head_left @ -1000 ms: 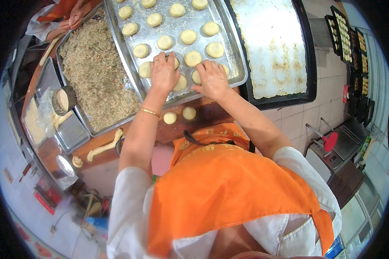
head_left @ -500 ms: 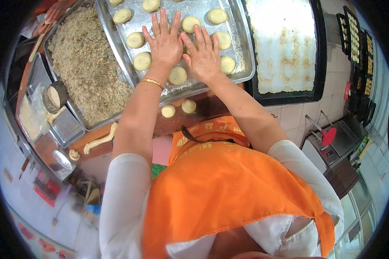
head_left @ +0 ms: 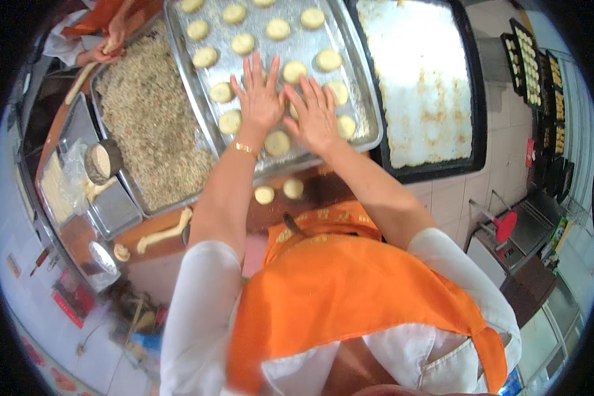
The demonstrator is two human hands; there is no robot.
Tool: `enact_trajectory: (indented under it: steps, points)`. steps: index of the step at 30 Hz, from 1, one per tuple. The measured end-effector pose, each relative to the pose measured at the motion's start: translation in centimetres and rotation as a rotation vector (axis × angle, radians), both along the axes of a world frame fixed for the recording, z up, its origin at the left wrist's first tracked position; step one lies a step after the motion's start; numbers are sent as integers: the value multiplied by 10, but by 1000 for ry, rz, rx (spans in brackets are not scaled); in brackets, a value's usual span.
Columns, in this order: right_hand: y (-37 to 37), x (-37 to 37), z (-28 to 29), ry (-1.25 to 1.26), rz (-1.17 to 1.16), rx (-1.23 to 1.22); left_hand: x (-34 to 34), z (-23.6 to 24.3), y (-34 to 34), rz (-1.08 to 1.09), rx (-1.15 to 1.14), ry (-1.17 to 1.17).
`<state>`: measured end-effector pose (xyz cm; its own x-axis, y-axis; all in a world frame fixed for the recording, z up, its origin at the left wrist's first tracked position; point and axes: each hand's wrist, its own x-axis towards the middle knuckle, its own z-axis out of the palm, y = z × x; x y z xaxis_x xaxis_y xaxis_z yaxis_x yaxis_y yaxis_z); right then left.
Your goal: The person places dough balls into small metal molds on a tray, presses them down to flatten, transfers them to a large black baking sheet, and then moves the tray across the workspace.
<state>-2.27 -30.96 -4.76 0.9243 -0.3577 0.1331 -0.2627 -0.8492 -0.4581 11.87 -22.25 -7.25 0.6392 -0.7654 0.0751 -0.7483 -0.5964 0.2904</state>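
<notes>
A metal tray (head_left: 371, 102) holds several pale, flattened dough rounds (head_left: 294, 71). My left hand (head_left: 259, 99) lies over its middle, palm down with fingers spread. Beside it, slightly lower and to the right, my right hand (head_left: 312, 115) is also palm down with fingers apart; part of a round shows under it, and whatever lies beneath the palms is hidden. On the wooden table edge below the tray sit two small rounds (head_left: 293, 189).
A tray of crumbly filling (head_left: 138, 112) is at the left, near smaller trays, a measuring cup (head_left: 101, 162) and dough strips (head_left: 162, 237). A co-worker's hands (head_left: 109, 47) hold dough at top left. A dark baking sheet (head_left: 429, 92) lies right, with racked trays (head_left: 531, 66) beyond.
My fingers, bent around rounds a second ago, are now spread out over the tray, with the hands closer together. The view has shifted slightly since the half-second frame.
</notes>
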Motion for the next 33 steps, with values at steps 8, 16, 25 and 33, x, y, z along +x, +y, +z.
enact_trajectory:
  steps: [8, 16, 25, 33]
  points:
    - [-7, -39, 34, 325, 116, -11, -34, 37, 41, 65, 70, 196]
    - [0, -33, 26, 378, 156, -50, -34, 29, 36, 11, 143, 172]
    - [-37, -21, 66, 135, 25, 265, 24, 59, 57, 206, -183, 79]
    - [-71, 82, 27, 106, 210, -105, 71, 28, 56, 158, 148, 80]
